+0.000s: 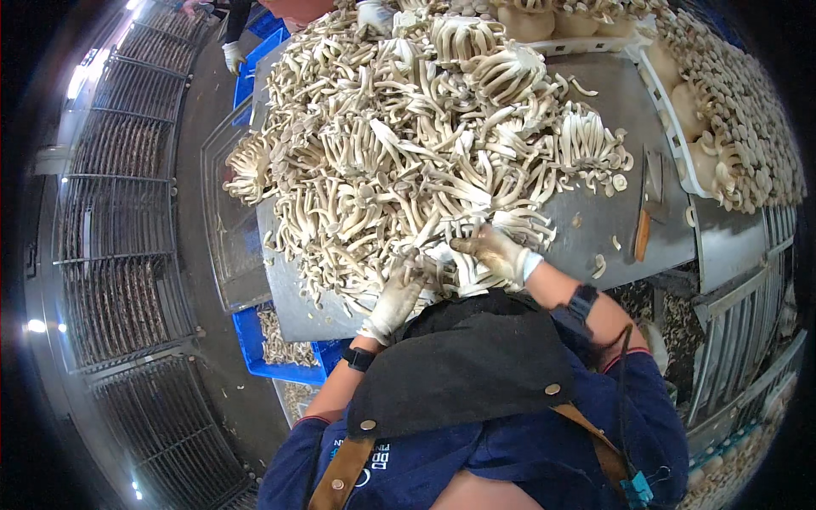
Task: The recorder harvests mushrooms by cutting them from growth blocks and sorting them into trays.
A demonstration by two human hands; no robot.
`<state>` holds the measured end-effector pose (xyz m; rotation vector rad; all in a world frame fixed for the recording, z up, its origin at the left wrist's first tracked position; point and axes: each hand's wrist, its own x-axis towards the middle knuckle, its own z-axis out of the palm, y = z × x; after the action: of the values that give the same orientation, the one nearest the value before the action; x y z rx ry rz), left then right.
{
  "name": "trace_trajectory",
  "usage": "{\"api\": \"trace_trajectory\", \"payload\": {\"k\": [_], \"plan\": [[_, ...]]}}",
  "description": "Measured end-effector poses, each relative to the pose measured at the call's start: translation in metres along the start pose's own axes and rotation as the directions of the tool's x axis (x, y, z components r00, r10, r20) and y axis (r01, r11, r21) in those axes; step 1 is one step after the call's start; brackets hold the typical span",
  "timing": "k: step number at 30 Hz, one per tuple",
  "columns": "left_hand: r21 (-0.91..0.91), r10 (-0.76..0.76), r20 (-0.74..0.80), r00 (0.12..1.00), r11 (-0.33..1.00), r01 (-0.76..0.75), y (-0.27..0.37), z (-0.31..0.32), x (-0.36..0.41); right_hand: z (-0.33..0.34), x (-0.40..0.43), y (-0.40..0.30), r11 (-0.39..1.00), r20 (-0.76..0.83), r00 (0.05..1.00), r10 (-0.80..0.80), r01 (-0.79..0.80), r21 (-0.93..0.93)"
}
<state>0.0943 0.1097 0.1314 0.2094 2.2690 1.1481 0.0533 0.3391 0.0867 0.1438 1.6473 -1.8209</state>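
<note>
A large heap of pale, long-stemmed mushrooms (408, 153) with small grey-brown caps covers much of a metal table (625, 236) before me. Some are loose, others still joined in clusters. My left hand (400, 296), in a soiled white glove, is at the heap's near edge with its fingers curled around a few mushrooms. To its right, my gloved right hand (497, 253) lies on the stems, thumb and fingers apart. Part of its fingertips is hidden among the mushrooms. Beside that hand rests a cluster of white stems (526, 226).
A wooden-handled knife (644, 236) lies at the table's right. White plastic crates (669, 121) hold bottles topped with growing mushrooms. Blue crates (255, 366) stand at the left, one holding mushrooms. Another person's gloved hand (234, 57) shows far left; a gloved hand (376, 16) touches the heap's far side.
</note>
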Motion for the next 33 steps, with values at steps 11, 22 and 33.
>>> {"api": "trace_trajectory", "payload": {"k": [11,22,33], "plan": [[-0.648,-0.164,-0.248,0.955,0.761,-0.037,0.007,-0.02,0.027,0.012,0.01,-0.042,0.96,-0.009,0.96,-0.279,0.279,0.017],[-0.35,-0.17,-0.126,0.977,0.929,0.117,0.028,-0.038,0.022,-0.018,0.02,-0.031,0.889,0.201,0.96,-0.196,0.26,-0.376],[-0.332,0.037,-0.041,0.998,0.942,-0.049,0.031,-0.009,0.085,-0.009,0.04,-0.013,0.951,-0.01,0.998,-0.068,0.068,0.301]]}}
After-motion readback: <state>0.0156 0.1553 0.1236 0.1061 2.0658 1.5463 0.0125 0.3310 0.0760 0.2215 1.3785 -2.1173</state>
